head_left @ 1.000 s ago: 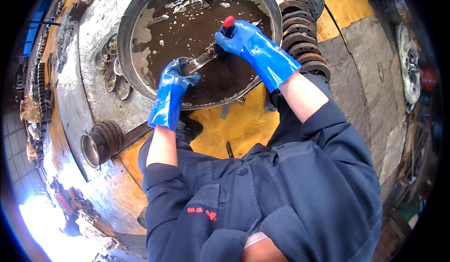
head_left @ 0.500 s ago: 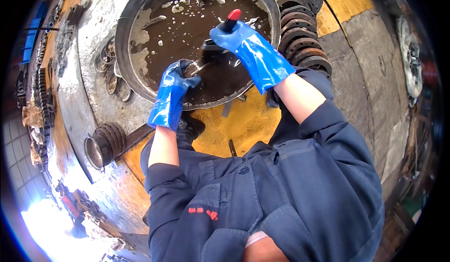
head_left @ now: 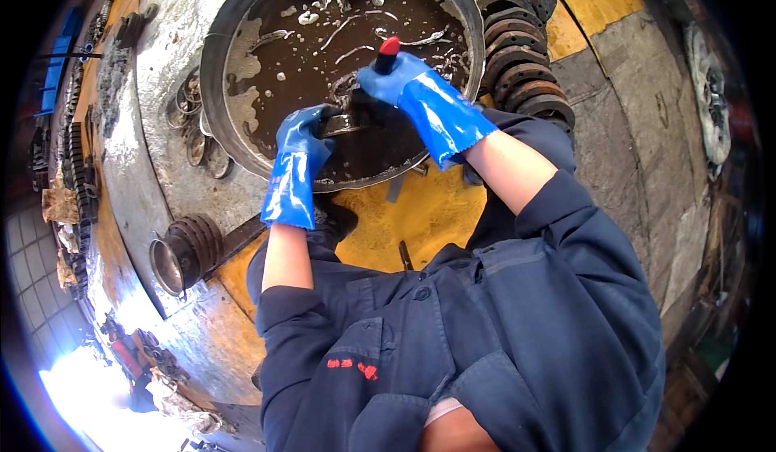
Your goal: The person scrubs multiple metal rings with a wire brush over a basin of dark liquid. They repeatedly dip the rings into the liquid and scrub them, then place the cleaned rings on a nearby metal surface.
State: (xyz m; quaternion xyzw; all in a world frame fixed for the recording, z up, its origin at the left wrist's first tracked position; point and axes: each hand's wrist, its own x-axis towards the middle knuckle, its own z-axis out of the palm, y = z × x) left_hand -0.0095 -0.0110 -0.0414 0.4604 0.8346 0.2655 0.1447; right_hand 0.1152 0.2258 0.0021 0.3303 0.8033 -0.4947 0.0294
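Note:
A large round basin holds dark brown liquid with pale foam patches and bright streaks on its surface. My left hand, in a blue rubber glove, is closed on a curved metal piece low over the liquid; its far part is hard to make out. My right hand, gloved the same way, wraps round a brush by its black handle with a red end, which sticks up above the fist. The brush head is mostly hidden in shadow beside the metal piece.
A row of dark and rusty discs curves along the basin's right side. Several metal rings lie left of it. Nearer on the left, a stack of cylindrical rings lies on its side. Yellow flooring shows below the basin.
My right hand and the brush have moved slightly left and down. The metal piece in my left hand has tilted flatter, and new bright streaks have appeared on the liquid.

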